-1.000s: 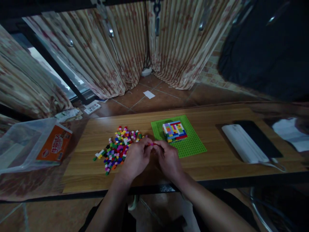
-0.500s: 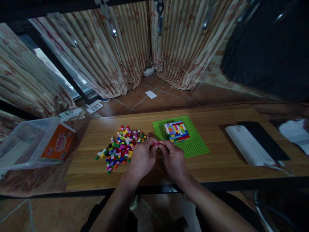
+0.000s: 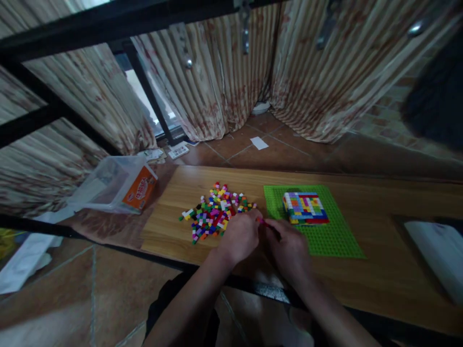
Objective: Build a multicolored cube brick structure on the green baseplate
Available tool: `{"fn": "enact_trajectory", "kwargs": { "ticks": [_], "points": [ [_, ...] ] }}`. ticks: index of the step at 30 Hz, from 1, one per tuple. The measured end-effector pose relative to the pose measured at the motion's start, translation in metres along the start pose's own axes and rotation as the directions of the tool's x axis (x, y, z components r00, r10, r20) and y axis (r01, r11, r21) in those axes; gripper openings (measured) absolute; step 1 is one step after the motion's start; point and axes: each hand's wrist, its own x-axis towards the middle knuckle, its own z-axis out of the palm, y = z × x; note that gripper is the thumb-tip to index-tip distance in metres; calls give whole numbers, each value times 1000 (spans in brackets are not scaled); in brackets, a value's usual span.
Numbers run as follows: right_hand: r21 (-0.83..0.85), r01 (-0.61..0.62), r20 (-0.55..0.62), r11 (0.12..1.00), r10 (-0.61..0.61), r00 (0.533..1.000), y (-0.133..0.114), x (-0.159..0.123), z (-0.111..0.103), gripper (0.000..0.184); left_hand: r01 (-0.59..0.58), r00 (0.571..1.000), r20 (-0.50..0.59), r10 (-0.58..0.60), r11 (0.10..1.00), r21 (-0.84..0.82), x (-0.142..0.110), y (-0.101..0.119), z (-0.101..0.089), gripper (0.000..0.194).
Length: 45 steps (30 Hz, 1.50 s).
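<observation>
My left hand (image 3: 239, 234) and my right hand (image 3: 290, 245) meet above the front of the table, fingertips almost touching. Pinched between them are small toy bricks (image 3: 261, 220), pink and red, partly covered by the fingers. Just beyond my right hand, a block built of many coloured bricks (image 3: 306, 208) stands on a green studded baseplate (image 3: 340, 238). Beside and behind my left hand spreads a pile of loose coloured bricks (image 3: 213, 214).
A clear plastic bin (image 3: 104, 185) with an orange label stands left of the wooden table (image 3: 162, 221). A white device (image 3: 436, 250) lies at the right. Dark metal bars cross the upper left, and curtains (image 3: 231, 82) hang behind.
The view has turned to the left, so the table and bin appear farther right. Both hands still hold the small bricks together, with the right hand slightly lower and its fingers a little apart from the left.
</observation>
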Motion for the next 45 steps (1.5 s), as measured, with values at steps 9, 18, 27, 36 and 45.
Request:
{"fn": "enact_trajectory", "kwargs": {
  "ticks": [9,18,27,36,45],
  "points": [
    [8,-8,123,1000,7,992,11,4,1,33,-65,998,14,65,995,70,-4,-2,1,22],
    [32,-60,123,998,55,991,13,8,3,33,-70,997,-25,73,993,96,-6,-1,5,27],
    [63,-93,79,994,88,993,-7,9,6,24,79,993,-88,-74,995,53,-5,6,4,24],
    [-4,-13,78,1000,13,997,-5,8,6,21,78,991,-123,-50,970,231,-4,-8,-7,22],
    [-55,40,159,998,-31,987,10,6,8,27,91,994,-86,-72,967,239,-4,-14,-10,20]
  ]
}}
